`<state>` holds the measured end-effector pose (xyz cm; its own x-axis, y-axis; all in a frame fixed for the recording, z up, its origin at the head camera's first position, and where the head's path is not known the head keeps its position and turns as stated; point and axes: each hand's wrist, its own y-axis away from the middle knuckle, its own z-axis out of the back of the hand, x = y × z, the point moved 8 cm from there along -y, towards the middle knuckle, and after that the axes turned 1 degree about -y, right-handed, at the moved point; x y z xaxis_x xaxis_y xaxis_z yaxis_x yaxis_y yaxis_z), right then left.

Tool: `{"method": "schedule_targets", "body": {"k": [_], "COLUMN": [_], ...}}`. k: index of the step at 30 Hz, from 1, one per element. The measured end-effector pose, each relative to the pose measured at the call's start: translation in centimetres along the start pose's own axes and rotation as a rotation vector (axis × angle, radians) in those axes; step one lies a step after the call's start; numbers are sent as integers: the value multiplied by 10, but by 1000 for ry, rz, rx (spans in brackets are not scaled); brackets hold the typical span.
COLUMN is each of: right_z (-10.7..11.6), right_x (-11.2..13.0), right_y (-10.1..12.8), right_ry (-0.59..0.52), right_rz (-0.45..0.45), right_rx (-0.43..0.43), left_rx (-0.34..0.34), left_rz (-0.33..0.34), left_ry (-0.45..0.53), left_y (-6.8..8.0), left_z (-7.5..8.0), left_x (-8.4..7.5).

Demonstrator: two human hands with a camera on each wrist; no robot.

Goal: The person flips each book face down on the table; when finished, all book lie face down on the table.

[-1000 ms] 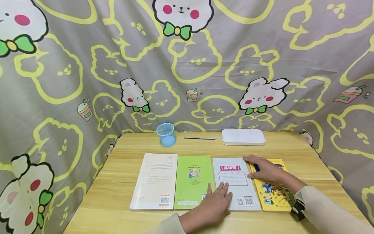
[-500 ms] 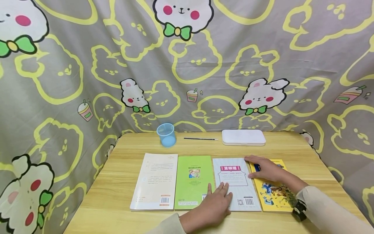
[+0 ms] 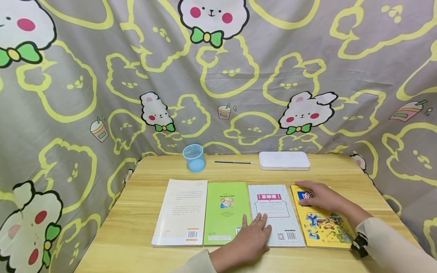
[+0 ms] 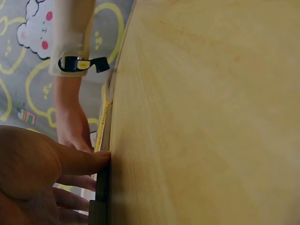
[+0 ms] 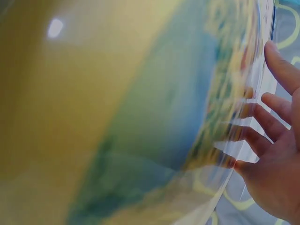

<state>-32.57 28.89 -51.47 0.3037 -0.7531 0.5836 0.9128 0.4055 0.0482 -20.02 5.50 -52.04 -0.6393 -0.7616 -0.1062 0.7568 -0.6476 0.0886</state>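
Four books lie in a row on the bench; our left hand point(image 3: 252, 236) presses flat on the pale blue book point(image 3: 275, 213), our right hand point(image 3: 320, 196) rests flat-fingered on the yellow book point(image 3: 321, 223), likely shifting it sideways next.

Four books lie edge to edge across the near half of the table point(image 3: 143, 227), leaving no gaps between them: the white book point(image 3: 182, 211), green book point(image 3: 223, 212), pale blue book point(image 3: 276, 214) and yellow book point(image 3: 321, 223). Bare wood runs in a strip behind them, bounded at the back by the blue cup point(image 3: 194, 157), pen point(image 3: 234, 162) and white case point(image 3: 284, 160). The curtain point(image 3: 102, 94) closes off the far and left sides.
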Motion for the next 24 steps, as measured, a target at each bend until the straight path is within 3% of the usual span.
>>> {"method": "schedule_targets", "body": {"k": [6, 12, 19, 24], "right_z": [8, 15, 26, 30], "right_x": [-11, -20, -35, -41], "right_y": [9, 17, 25, 29], "right_ry": [-41, -15, 32, 1], "right_rz": [-42, -54, -59, -51], "right_rx": [12, 6, -48, -67], "left_rx": [0, 8, 7, 8], "left_rz": [0, 4, 3, 4], "left_ry": [-3, 8, 5, 3], "left_y": [0, 1, 1, 1], "left_z": [0, 1, 1, 1], "left_x": [0, -1, -1, -1]}}
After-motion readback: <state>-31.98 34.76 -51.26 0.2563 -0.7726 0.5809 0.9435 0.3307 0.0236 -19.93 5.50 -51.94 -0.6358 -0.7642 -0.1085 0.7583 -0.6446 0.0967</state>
